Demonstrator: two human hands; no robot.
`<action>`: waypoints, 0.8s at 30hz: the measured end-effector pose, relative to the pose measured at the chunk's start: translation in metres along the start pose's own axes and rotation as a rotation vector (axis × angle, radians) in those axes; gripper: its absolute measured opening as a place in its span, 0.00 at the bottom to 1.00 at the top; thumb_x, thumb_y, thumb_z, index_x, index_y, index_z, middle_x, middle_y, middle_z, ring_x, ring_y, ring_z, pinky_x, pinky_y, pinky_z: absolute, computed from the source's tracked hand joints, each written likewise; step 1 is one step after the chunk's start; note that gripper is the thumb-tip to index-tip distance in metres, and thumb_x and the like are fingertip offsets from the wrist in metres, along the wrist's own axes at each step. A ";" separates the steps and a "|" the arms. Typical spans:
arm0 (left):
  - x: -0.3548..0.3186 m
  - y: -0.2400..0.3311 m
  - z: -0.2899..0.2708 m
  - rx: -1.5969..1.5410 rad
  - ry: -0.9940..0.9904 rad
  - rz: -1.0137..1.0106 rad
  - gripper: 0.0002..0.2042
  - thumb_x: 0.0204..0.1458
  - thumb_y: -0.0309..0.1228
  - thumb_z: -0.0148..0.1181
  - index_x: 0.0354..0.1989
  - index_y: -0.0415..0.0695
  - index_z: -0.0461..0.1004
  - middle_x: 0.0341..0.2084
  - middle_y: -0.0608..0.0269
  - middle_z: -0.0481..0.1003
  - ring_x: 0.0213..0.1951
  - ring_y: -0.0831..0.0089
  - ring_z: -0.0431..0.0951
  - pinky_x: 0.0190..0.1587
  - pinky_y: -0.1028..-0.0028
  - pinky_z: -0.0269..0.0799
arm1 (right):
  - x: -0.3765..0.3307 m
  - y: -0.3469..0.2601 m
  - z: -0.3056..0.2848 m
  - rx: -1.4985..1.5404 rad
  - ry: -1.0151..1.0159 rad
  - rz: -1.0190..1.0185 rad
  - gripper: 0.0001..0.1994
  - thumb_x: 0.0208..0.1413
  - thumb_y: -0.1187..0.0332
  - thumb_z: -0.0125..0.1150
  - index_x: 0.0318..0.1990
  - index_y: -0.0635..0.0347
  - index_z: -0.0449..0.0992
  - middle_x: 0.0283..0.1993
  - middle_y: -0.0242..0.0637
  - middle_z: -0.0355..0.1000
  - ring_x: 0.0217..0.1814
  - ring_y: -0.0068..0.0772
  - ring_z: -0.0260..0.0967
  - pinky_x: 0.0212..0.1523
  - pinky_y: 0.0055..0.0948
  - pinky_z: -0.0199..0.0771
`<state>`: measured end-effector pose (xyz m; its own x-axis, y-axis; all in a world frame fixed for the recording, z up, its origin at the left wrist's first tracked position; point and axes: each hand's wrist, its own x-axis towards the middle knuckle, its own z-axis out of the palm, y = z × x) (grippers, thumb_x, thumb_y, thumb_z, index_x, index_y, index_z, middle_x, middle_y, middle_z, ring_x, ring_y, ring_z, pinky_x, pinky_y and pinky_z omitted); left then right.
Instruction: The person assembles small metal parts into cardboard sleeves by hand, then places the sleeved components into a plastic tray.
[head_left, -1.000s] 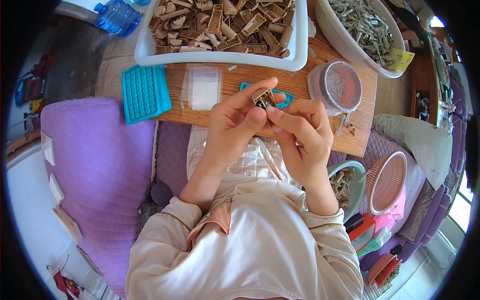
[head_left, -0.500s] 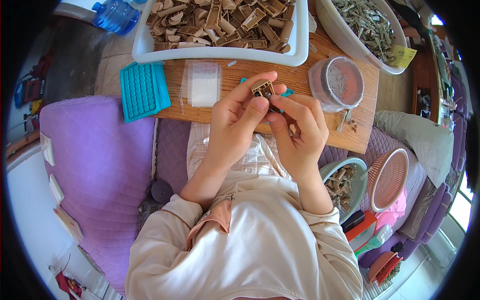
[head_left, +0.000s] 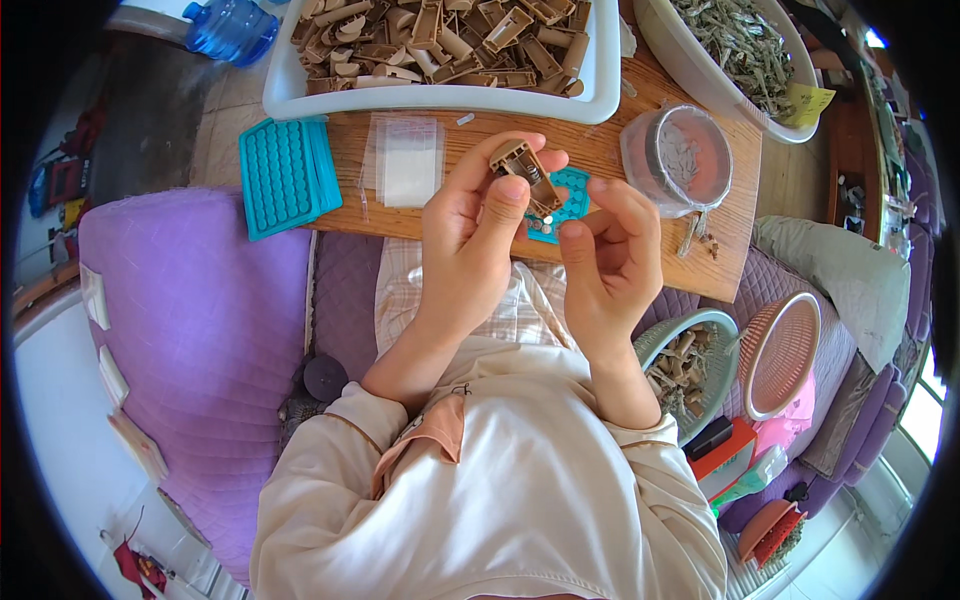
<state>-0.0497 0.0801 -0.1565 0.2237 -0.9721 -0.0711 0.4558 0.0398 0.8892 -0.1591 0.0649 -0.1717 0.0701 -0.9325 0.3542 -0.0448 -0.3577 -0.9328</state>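
Note:
My left hand grips a brown hollow plastic casing, its open side up, between thumb and fingers. Inside the casing a small dark metal piece, perhaps a spring, shows. My right hand is just to the right of it, thumb and forefinger apart, with nothing visible between them. Below both hands a teal dimpled tray lies at the table's near edge, partly covered by the left hand and casing. A few small silvery round pieces are on it.
A white tub of brown casings stands at the back. Right of it are a basin of metal parts and a clear round container. Teal trays and clear bags lie left. Baskets sit at the right.
My right hand has let go of the casing and drawn off to the right, its fingers parting. The left hand keeps the casing, now tilted with its hollow side showing more. More of the teal tray shows.

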 end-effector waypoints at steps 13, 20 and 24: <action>0.000 -0.005 0.005 -0.051 -0.019 -0.003 0.15 0.52 0.35 0.47 0.45 0.40 0.62 0.36 0.60 0.71 0.31 0.83 0.71 0.24 0.89 0.63 | 0.001 -0.009 -0.014 -0.027 -0.032 0.115 0.12 0.41 0.85 0.52 0.36 0.68 0.65 0.36 0.37 0.63 0.22 0.13 0.56 0.19 0.12 0.56; 0.000 -0.006 0.007 -0.245 -0.018 -0.090 0.15 0.52 0.35 0.46 0.45 0.40 0.61 0.38 0.58 0.70 0.36 0.75 0.73 0.24 0.85 0.71 | -0.001 -0.008 -0.006 0.261 -0.058 0.320 0.13 0.46 0.84 0.48 0.41 0.67 0.63 0.38 0.35 0.63 0.26 0.13 0.59 0.26 0.12 0.61; 0.001 -0.010 0.002 -0.593 -0.007 -0.238 0.15 0.53 0.34 0.44 0.45 0.38 0.60 0.40 0.58 0.68 0.40 0.69 0.72 0.35 0.76 0.74 | 0.005 -0.009 -0.005 0.360 -0.117 0.484 0.15 0.46 0.84 0.47 0.43 0.66 0.62 0.39 0.37 0.63 0.29 0.15 0.62 0.29 0.13 0.64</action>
<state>-0.0558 0.0778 -0.1643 0.0529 -0.9715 -0.2311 0.8922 -0.0580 0.4479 -0.1633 0.0628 -0.1609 0.2361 -0.9659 -0.1061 0.2386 0.1635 -0.9572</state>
